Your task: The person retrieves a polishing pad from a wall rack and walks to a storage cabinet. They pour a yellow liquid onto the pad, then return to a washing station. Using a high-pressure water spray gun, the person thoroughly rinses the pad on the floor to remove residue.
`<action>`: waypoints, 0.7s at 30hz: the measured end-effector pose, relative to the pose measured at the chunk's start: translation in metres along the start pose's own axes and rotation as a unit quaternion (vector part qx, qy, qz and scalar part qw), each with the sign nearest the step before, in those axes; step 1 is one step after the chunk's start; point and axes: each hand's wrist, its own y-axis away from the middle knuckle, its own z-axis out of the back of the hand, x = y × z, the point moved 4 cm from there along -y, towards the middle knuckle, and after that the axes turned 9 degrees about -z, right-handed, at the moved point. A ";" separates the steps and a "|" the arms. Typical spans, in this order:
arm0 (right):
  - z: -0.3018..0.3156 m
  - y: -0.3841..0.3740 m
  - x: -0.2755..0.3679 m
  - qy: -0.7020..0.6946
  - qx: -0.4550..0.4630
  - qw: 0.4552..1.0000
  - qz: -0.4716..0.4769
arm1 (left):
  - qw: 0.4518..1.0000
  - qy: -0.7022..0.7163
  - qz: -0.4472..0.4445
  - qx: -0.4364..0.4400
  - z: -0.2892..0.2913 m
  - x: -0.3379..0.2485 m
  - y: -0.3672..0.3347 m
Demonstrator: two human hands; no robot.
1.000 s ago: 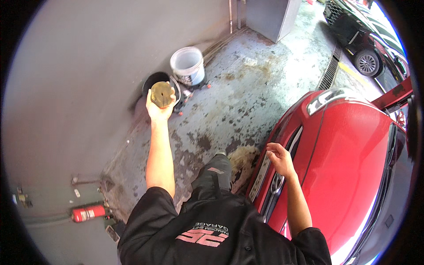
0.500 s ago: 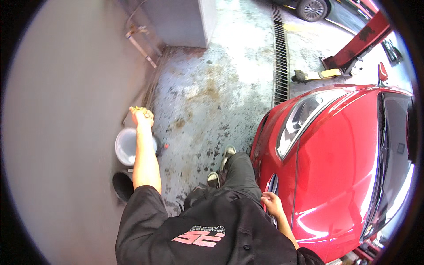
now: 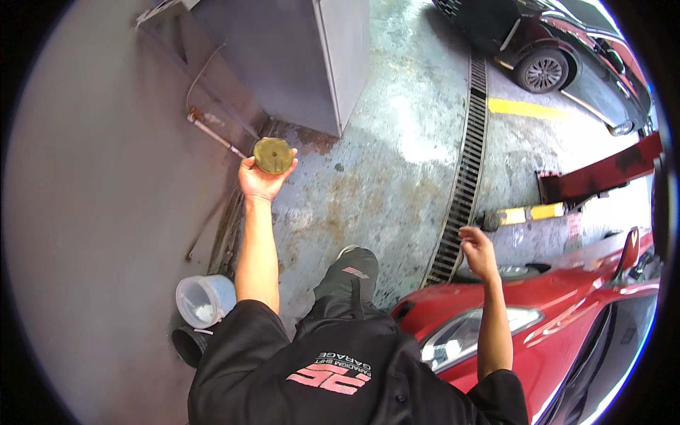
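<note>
My left hand (image 3: 261, 180) is stretched out ahead and grips a round, yellow-green polishing pad (image 3: 273, 156) with a small dark spot at its centre. The pad's flat face is turned up, with fingertips and thumb around its edge. On the other side, my right hand (image 3: 479, 255) hangs in the air near the front of a red car (image 3: 567, 290), its fingers loosely bent and apart. Nothing shows in that hand, and it is not on the car.
At left, a white bucket (image 3: 185, 297) stands beside a black bin (image 3: 185, 347) along the grey wall. A grey cabinet (image 3: 283, 64) rises ahead. A floor drain grate (image 3: 464, 188) runs across the concrete. Beyond it are a red lift arm (image 3: 609, 170) and a dark car (image 3: 528, 35).
My left hand has swung forward past the bucket, bringing the pad face into view. The right hand has lifted away from the red car's front and moved forward. My body has advanced.
</note>
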 end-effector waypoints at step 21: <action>0.174 -0.388 -0.262 0.336 0.323 0.833 -0.299 | 0.999 -0.031 -0.028 -0.022 -0.304 0.286 -0.686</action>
